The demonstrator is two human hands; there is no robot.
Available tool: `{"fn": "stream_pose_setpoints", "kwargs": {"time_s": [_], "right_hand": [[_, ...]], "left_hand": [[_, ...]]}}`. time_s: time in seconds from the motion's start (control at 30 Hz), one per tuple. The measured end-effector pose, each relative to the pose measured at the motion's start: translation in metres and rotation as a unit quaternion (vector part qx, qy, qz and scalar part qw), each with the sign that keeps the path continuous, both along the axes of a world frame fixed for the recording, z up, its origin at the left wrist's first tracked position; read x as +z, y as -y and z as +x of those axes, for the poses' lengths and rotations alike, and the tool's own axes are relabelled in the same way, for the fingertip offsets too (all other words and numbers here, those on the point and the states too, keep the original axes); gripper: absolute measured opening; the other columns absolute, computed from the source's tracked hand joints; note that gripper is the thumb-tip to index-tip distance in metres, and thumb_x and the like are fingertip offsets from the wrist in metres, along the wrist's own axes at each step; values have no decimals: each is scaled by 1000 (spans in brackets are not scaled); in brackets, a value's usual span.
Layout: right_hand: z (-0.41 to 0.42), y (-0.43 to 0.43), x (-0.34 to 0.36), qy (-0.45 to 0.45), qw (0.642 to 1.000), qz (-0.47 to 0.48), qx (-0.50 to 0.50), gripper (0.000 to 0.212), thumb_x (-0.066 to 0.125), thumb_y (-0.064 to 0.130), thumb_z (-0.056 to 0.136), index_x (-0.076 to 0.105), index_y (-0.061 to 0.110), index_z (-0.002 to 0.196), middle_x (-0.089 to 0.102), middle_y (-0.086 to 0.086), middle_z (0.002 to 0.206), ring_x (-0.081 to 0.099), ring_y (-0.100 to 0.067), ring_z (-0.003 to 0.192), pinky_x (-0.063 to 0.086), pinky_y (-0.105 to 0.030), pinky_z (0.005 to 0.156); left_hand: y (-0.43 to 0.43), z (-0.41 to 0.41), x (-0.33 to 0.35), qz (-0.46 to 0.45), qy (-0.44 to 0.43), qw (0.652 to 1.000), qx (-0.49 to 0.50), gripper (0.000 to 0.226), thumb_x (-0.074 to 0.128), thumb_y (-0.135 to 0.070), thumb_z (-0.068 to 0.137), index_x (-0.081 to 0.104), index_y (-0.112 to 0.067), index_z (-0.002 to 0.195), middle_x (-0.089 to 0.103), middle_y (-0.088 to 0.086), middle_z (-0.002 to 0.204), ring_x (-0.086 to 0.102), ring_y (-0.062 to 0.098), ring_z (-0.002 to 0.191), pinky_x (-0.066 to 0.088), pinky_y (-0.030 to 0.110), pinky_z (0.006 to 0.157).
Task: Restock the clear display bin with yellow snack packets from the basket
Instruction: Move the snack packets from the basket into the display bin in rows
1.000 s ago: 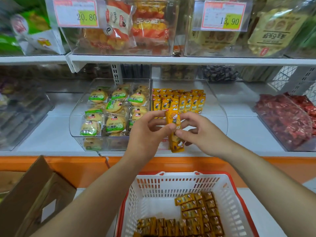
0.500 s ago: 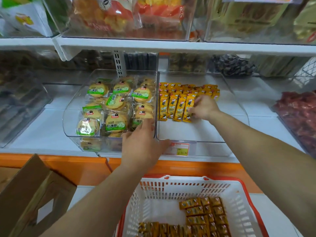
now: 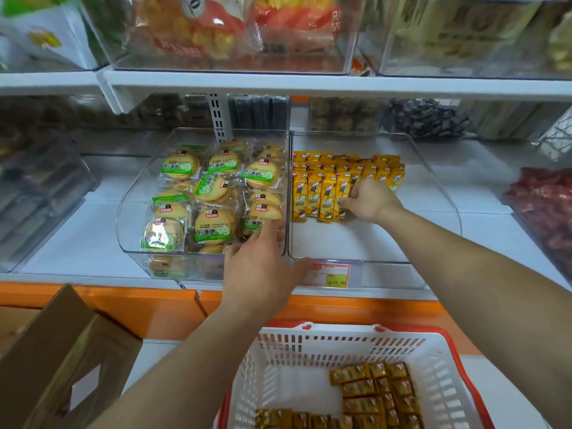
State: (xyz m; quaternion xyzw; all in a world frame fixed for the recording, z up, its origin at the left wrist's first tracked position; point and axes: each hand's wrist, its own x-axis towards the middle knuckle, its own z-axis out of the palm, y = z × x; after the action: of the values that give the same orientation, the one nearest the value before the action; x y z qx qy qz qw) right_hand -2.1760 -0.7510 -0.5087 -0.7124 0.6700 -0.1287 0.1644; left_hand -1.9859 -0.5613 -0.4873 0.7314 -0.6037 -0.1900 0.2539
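My right hand [image 3: 370, 201] pinches a yellow snack packet [image 3: 340, 185] at the end of the front row in the clear display bin [image 3: 445, 196]. The packet lies flat, long axis front to back, top toward the rear wall. My left hand [image 3: 263, 267] rests, fingers straight, on the bin's front corner.

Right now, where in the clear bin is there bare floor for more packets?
The bin floor is bare along the front, between the packets and the front wall, and on the right, between the right hand and the curved side wall. The back left is crowded with packets.
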Motion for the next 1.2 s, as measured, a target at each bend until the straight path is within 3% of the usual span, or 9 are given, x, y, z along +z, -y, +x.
{"fn": "stream_pose_setpoints", "kwargs": {"time_s": [0.17, 0.27, 0.4, 0.57, 0.73, 0.83, 0.93, 1.03, 1.2], "right_hand": [[-8, -17, 17, -18, 1000, 8, 7, 42, 64, 36, 90, 58, 14, 55, 63, -6, 68, 62, -30, 78, 46, -31, 60], [-15, -44, 36, -26, 999, -17, 22, 28, 63, 33, 89, 69, 14, 69, 69, -8, 76, 65, -29, 81, 53, -35, 67], [-23, -105, 66, 20, 994, -81, 73, 15, 68, 39, 87, 64, 27, 79, 67, 8, 86, 62, -18, 83, 54, -35, 74], [-44, -192, 67, 60, 980, -113, 155, 12, 69, 44, 82, 62, 35, 82, 66, 20, 85, 61, -4, 77, 49, -28, 70], [-72, -225, -21, 20, 981, 75, 179, 11, 74, 35, 81, 70, 26, 85, 64, 17, 74, 63, -3, 76, 49, -23, 69], [-95, -226, -93, 13, 977, 161, 138, 11, 74, 24, 84, 73, 14, 88, 59, 17, 77, 55, 0, 92, 37, -10, 63], [-115, -223, -168, 14, 972, 221, 79, 11, 74, 24, 86, 71, 15, 91, 63, 8, 86, 63, -15, 97, 38, -23, 70], [-123, -228, -226, 56, 968, 244, 22, 29, 73, 24, 87, 65, 13, 113, 68, -5, 110, 63, -23, 101, 48, -30, 84], [-113, -229, -292, 94, 970, 218, -51, 56, 72, 19, 86, 53, 10, 138, 67, -13, 119, 65, -27, 102, 45, -27, 81]], "left_hand": [[-2, 3, 5, 3, -32, 999, -1, 68, 75, -48, 86, 43, -30, 144, 67, -5, 129, 63, 22, 118, 47, 50, 106], [-8, 2, 15, -48, -33, 998, 4, 67, 75, -46, 87, 46, -26, 144, 61, -6, 137, 60, 21, 121, 49, 50, 103], [-28, -2, 29, -108, -33, 993, -21, 50, 75, -41, 88, 57, -29, 133, 62, -10, 127, 59, 11, 113, 54, 40, 97], [-66, -15, 7, -18, -23, 993, -116, 21, 69, -39, 91, 64, -32, 110, 63, -17, 103, 61, 3, 92, 51, 25, 77], [-75, -30, -50, 176, 116, 948, -239, 35, 68, -45, 92, 63, -25, 120, 67, -6, 113, 63, 18, 103, 54, 35, 89], [-75, -45, -96, 234, 115, 940, -219, 36, 65, -47, 93, 61, -27, 122, 67, -4, 119, 63, 20, 105, 54, 41, 94], [-80, -61, -165, 285, 96, 931, -207, 40, 63, -46, 95, 58, -24, 128, 66, 0, 123, 62, 23, 110, 53, 42, 98], [-87, -67, -222, 320, 54, 928, -183, 41, 62, -42, 97, 54, -21, 132, 62, 3, 129, 59, 25, 115, 51, 40, 99], [-72, -85, -298, 326, -4, 935, -137, 49, 63, -40, 96, 49, -21, 140, 62, 3, 133, 61, 23, 113, 54, 39, 93]]}}
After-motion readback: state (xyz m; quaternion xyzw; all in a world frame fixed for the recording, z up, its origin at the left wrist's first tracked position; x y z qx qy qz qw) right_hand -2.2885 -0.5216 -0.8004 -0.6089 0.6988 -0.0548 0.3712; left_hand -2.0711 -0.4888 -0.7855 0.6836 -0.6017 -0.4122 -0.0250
